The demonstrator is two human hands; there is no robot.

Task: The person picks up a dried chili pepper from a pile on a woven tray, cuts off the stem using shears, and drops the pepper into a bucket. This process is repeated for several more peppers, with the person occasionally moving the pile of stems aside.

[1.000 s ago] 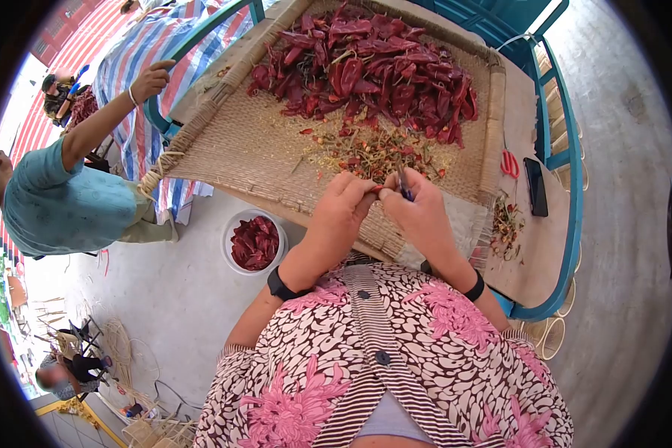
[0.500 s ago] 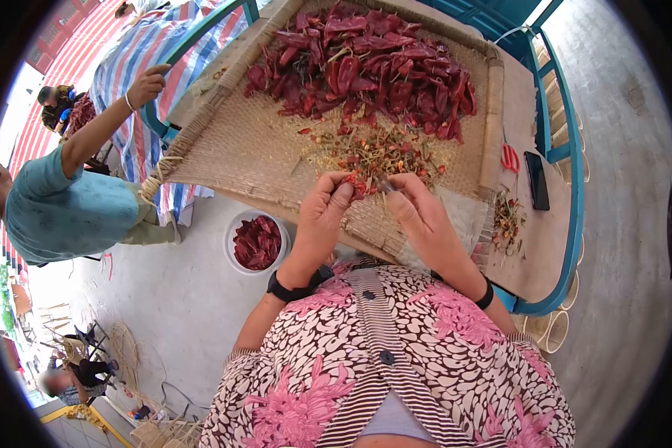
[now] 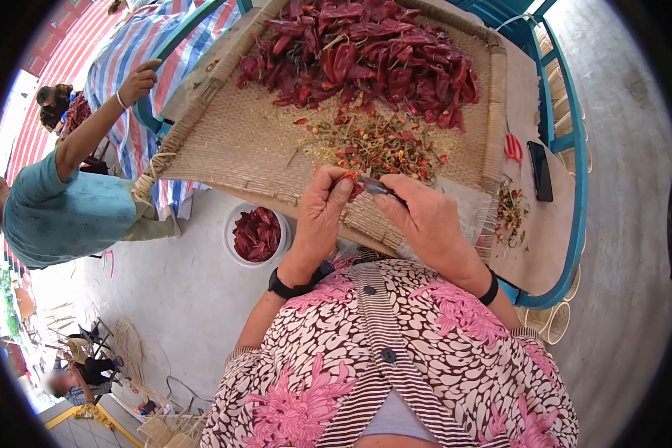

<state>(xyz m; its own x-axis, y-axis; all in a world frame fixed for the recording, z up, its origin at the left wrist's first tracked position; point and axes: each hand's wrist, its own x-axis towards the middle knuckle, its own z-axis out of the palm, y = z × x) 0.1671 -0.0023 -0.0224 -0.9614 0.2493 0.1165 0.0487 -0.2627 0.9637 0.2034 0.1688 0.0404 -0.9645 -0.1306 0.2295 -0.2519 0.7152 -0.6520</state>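
My left hand (image 3: pixel 325 213) is closed in a pinch on a red dried chili pepper (image 3: pixel 356 186), most of it covered by the fingers. In my right hand (image 3: pixel 425 216) is a small knife (image 3: pixel 373 186); its grey metal blade points left and touches the pepper, while its handle is largely hidden in the fist. Both hands are above the near edge of a woven tray (image 3: pixel 231 149). Just beyond them lies a heap of cut stems and pepper bits (image 3: pixel 384 145). Whole dried red peppers (image 3: pixel 366 60) are piled at the tray's far side.
A white bucket (image 3: pixel 229 240) of red peppers stands on the floor at left. Red-handled scissors (image 3: pixel 513 148), a black phone (image 3: pixel 540 172) and stem scraps (image 3: pixel 511 216) lie right of the tray. A blue metal rail (image 3: pixel 577 194) borders the table. A person (image 3: pixel 75 205) in teal stands at left.
My right hand has turned, and more of the knife blade now shows against the pepper. The left hand keeps its pinch. The view has shifted slightly.
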